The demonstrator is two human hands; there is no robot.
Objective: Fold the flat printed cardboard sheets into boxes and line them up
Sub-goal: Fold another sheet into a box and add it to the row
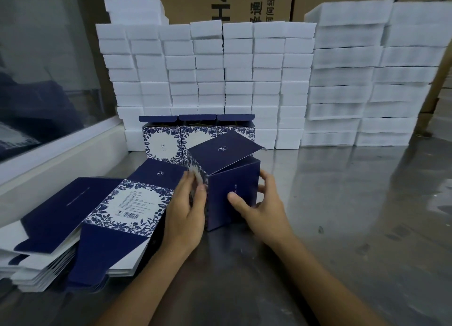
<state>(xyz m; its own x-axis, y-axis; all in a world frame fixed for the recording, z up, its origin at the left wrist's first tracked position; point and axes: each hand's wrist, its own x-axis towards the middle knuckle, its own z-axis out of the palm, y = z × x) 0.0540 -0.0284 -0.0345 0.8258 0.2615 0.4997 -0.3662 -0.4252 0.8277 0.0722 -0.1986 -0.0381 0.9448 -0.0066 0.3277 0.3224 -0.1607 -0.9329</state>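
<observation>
Half-folded navy box standing on grey metal table, held between both hands. Top lid flap tilted up, not tucked, gap open along its right edge.

Left hand flat against box's left, floral-printed side, fingers fairly straight, fingertips up near top left corner; pressing, not curled round. Blurred at the fingers.

Right hand gripping box's right front corner: thumb laid on plain navy front face, other fingers wrapped round right edge onto far side.

Left of left hand, touching distance: stack of flat printed sheets on table, fanned unevenly, top sheet showing navy flaps, blue-and-white floral panel with text block and barcode. White undersides visible at stack edges.

Beyond the hands, behind held box: row of three finished boxes side by side, touching, floral fronts facing camera, lid flaps standing up. Rightmost one partly hidden by held box's lid.

Behind that row and out to right of right hand: wall of stacked white foam blocks, taller stacks of wider ones at far right. Brown shipping cartons with printed characters behind foam.

Far left of left hand: white ledge with glass panel above it.
</observation>
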